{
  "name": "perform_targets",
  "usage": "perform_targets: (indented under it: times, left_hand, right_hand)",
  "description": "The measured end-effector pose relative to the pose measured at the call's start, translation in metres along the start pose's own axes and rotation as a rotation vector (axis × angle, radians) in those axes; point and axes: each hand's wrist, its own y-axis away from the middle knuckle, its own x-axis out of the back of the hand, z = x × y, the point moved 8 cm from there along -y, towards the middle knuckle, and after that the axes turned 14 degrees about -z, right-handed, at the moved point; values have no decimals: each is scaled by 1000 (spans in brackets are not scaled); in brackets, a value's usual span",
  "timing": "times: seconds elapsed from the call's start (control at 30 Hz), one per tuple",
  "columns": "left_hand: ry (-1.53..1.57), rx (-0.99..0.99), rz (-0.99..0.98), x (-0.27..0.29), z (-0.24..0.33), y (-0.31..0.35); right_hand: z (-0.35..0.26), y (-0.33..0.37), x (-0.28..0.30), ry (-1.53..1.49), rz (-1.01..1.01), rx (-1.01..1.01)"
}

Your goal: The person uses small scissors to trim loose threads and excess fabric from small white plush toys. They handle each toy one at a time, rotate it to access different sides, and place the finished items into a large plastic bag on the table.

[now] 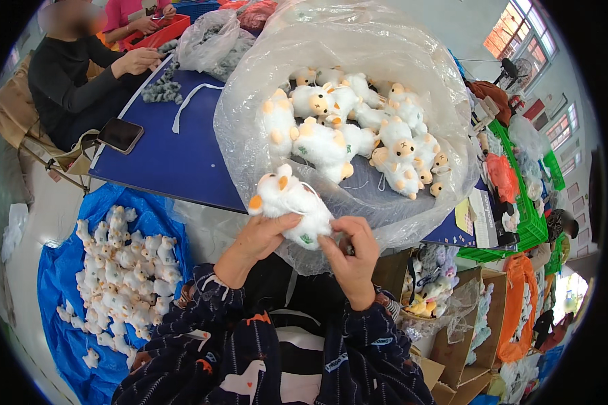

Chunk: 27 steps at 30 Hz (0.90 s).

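A white plush toy animal (294, 209) with orange-tan patches and a small green mark is held up in front of me, at the table's near edge. My left hand (253, 246) grips it from the left, thumb across its middle. On the other side, the fingers of my right hand (353, 256) pinch its lower right end, near the green mark. Just beyond, a large clear plastic bag (240, 135) lies spread on the blue table (175, 162). Inside its mouth sit several similar white plush toys (317, 152), some with thin white strings.
A blue sheet bag (54, 283) on the floor at left holds a heap of small white plush toys (125, 280). A phone (120, 136) lies at the table's left edge, near a seated person (67, 81). Cardboard boxes (476, 331) and green crates (530, 216) stand at right.
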Motion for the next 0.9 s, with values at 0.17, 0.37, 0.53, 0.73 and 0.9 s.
perform_targets:
  times: [0.17, 0.37, 0.53, 0.73, 0.9]
  left_hand:
    - [18, -43, 212, 8, 1, 0]
    - [-81, 12, 244, 17, -9, 6]
    - [-319, 26, 224, 19, -2, 9]
    - [-573, 36, 110, -4, 13, 4]
    - [-632, 62, 84, -6, 23, 12]
  right_hand:
    - [-3, 3, -30, 60, -149, 102]
    - [26, 9, -42, -251, -315, -167]
    - [18, -9, -11, -326, -142, -157]
    - [0, -35, -11, -76, -7, 97]
    - [17, -38, -26, -450, -179, -201]
